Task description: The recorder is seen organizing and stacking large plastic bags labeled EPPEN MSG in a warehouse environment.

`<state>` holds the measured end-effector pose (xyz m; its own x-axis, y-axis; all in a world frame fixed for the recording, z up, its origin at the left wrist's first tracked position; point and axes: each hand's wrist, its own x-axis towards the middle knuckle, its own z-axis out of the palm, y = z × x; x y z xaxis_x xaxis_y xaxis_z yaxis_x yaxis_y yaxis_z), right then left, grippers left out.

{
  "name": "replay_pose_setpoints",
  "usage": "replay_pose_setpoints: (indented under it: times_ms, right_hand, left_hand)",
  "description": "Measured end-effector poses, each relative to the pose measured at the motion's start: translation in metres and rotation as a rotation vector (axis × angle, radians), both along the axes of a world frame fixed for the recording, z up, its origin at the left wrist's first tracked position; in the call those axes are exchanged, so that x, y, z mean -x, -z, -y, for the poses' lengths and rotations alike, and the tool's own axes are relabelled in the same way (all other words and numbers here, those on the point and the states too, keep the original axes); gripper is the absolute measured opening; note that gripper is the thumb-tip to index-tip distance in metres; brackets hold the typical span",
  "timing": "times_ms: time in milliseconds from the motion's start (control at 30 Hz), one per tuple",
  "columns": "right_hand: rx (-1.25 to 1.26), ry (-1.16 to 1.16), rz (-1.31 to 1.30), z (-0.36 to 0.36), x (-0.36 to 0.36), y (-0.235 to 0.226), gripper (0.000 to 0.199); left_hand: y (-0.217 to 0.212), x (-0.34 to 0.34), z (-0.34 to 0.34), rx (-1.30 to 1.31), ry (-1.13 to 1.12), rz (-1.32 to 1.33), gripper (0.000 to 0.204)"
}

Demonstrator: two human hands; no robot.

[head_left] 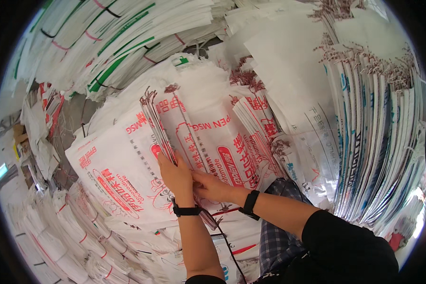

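Note:
My left hand (176,177) is closed round a narrow folded bundle of white sacks (159,127), whose brown stitched ends stick up at the top. Just right of it, my right hand (214,187) has its fingers curled in against the same bundle, below the left hand's grip; its fingertips are partly hidden. The bundle lies slanted over a pile of flat white sacks with red print (111,182). Close by on the right, another folded stack of red-printed sacks (253,120) rests on the pile.
A tall row of folded sacks with blue print (371,132) stands at the right. Tied bundles with green stripes (128,42) fill the upper left, and more tied white bundles (73,232) lie lower left. A dark cord (229,246) runs near my left forearm.

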<state>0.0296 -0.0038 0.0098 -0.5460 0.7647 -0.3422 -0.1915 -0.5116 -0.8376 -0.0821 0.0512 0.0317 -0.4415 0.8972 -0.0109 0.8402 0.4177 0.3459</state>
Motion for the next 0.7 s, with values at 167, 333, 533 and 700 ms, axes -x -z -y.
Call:
replay_pose_setpoints:
  times_ms: [167,333,533,700]
  right_hand:
    - [-0.296,-0.206,0.063,0.007,0.004,-0.011,0.045]
    - [-0.102,-0.127,0.317,-0.051,-0.03,-0.084,0.046]
    - [-1.053,-0.422,0.02,-0.113,-0.011,-0.252,0.041]
    - [-1.116,-0.873,0.001,-0.087,-0.023,-0.315,0.026]
  left_hand:
    - [-0.06,0.014,0.021,0.069,-0.189,0.151,0.027]
    - [-0.16,0.006,0.108,0.087,-0.158,0.151,0.025]
    - [-0.262,-0.026,0.199,0.037,0.021,0.466,0.038]
    - [-0.345,-0.024,0.246,0.233,-0.219,0.464,0.042]
